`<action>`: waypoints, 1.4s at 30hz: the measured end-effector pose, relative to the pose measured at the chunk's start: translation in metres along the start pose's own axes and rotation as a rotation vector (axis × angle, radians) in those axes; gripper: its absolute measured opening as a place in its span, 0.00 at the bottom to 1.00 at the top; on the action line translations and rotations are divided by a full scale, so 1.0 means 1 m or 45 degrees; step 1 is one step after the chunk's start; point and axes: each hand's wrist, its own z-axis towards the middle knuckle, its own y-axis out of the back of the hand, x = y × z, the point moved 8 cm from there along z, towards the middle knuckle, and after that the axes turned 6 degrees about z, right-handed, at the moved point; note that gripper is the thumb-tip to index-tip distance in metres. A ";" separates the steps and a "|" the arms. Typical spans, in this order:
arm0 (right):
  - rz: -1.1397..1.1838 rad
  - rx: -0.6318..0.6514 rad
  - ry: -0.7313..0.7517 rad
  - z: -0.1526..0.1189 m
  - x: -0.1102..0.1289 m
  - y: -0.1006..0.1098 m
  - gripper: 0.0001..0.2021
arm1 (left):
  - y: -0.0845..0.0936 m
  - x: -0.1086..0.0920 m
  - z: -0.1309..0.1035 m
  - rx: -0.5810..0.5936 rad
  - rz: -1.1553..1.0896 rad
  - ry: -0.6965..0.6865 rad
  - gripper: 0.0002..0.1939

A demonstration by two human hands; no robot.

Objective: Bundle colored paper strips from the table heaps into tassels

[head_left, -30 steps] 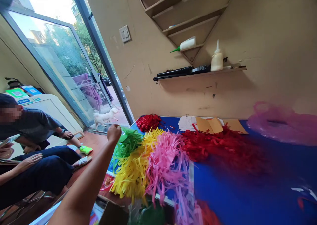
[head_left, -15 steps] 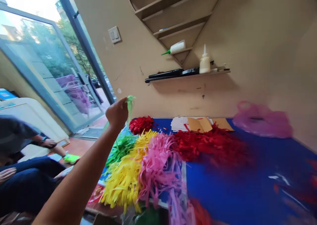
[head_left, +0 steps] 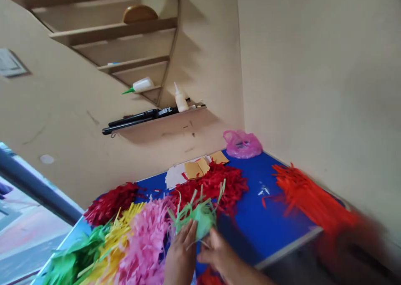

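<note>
My left hand [head_left: 181,251] and my right hand [head_left: 217,251] are close together at the bottom middle. Between them is a light green fringed paper bunch [head_left: 203,218], its strips fanning upward. The left fingers press on its left side; the right thumb and fingers pinch its lower right edge. Just left of my hands lies a pink fringe pile [head_left: 145,235], then a yellow one [head_left: 117,235] and a green one [head_left: 72,253]. Behind the bunch is a red fringe pile [head_left: 227,182].
Orange-red fringe [head_left: 300,189] hangs over the right side of the blue table [head_left: 250,226]. A pink plastic bag [head_left: 242,145] sits in the back corner. Tan card pieces [head_left: 196,169] lie near the wall. Glue bottles [head_left: 181,100] rest on wall shelves.
The view has swung right. My left hand has come from the raised position at the left to the bottom middle with the light green strips, and my right hand now shows beside it.
</note>
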 end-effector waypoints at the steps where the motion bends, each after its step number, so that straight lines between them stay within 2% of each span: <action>1: -0.034 -0.082 0.039 -0.006 0.008 0.022 0.34 | -0.003 -0.005 -0.003 0.024 -0.022 0.009 0.23; 4: -0.330 -0.366 0.119 -0.044 0.043 0.094 0.30 | -0.016 -0.029 -0.008 0.159 -0.109 -0.051 0.25; 5: -0.485 -0.544 0.202 -0.064 0.061 0.118 0.26 | -0.021 -0.038 -0.010 0.222 -0.142 -0.085 0.25; 6: -0.675 -0.743 0.347 -0.087 0.083 0.135 0.20 | -0.026 -0.048 -0.011 0.295 -0.175 -0.112 0.25; 7: -0.879 -0.894 0.539 -0.110 0.104 0.141 0.14 | -0.032 -0.057 -0.012 0.380 -0.209 -0.124 0.25; 8: -1.090 -0.936 0.745 -0.128 0.119 0.134 0.08 | -0.038 -0.065 -0.012 0.465 -0.242 -0.122 0.26; 9: -1.297 -0.849 0.907 -0.137 0.124 0.117 0.05 | -0.042 -0.072 -0.011 0.546 -0.276 -0.112 0.26; 10: -1.485 -0.673 0.974 -0.136 0.119 0.097 0.04 | -0.045 -0.079 -0.009 0.628 -0.310 -0.095 0.26; 11: -1.649 -0.449 0.930 -0.127 0.105 0.078 0.06 | -0.048 -0.085 -0.007 0.701 -0.344 -0.080 0.26; 12: -1.789 -0.245 0.804 -0.114 0.087 0.064 0.11 | -0.049 -0.091 -0.005 0.768 -0.374 -0.060 0.26; 13: -1.906 -0.113 0.642 -0.099 0.069 0.057 0.18 | -0.050 -0.095 -0.003 0.824 -0.398 -0.035 0.26; 15: -2.066 -0.008 0.363 -0.072 0.045 0.056 0.24 | -0.052 -0.095 -0.001 0.924 -0.418 0.025 0.29; 17: -2.138 0.013 0.294 -0.052 0.040 0.058 0.23 | -0.054 -0.085 -0.003 1.009 -0.398 0.096 0.31; 20: -2.144 -0.045 0.405 -0.041 0.051 0.065 0.22 | -0.046 -0.049 -0.014 1.051 -0.271 0.222 0.30; 23: -2.086 -0.078 0.510 -0.041 0.059 0.069 0.22 | -0.021 -0.006 -0.025 1.009 0.020 0.446 0.26; 25: -2.045 -0.091 0.498 -0.039 0.059 0.070 0.21 | -0.001 0.006 -0.023 0.935 0.148 0.554 0.25; 26: -2.030 -0.095 0.477 -0.038 0.059 0.069 0.21 | 0.005 0.003 -0.017 0.885 0.121 0.541 0.27; 28: -2.013 -0.088 0.433 -0.033 0.061 0.066 0.20 | 0.009 -0.019 0.001 0.768 -0.096 0.403 0.32; 29: -2.014 -0.084 0.413 -0.031 0.063 0.064 0.19 | 0.007 -0.031 0.011 0.726 -0.234 0.324 0.32; 31: -2.049 -0.141 0.366 -0.033 0.070 0.062 0.21 | -0.004 -0.044 0.025 0.691 -0.433 0.258 0.25; 34: -2.108 -0.304 0.352 -0.052 0.077 0.060 0.26 | -0.025 -0.039 0.032 0.707 -0.509 0.303 0.24; 35: -2.097 -0.267 0.369 -0.059 0.072 0.055 0.26 | -0.030 -0.035 0.031 0.724 -0.496 0.314 0.24; 37: -2.026 -0.034 0.367 -0.068 0.049 0.037 0.25 | -0.035 -0.030 0.028 0.762 -0.446 0.329 0.26; 39: -1.998 0.122 0.266 -0.065 0.026 0.023 0.24 | -0.036 -0.029 0.024 0.794 -0.406 0.320 0.26; 40: -2.024 0.105 0.190 -0.059 0.019 0.022 0.23 | -0.036 -0.030 0.023 0.810 -0.394 0.307 0.26; 42: -2.113 -0.041 0.033 -0.043 0.021 0.031 0.18 | -0.038 -0.035 0.020 0.856 -0.371 0.271 0.27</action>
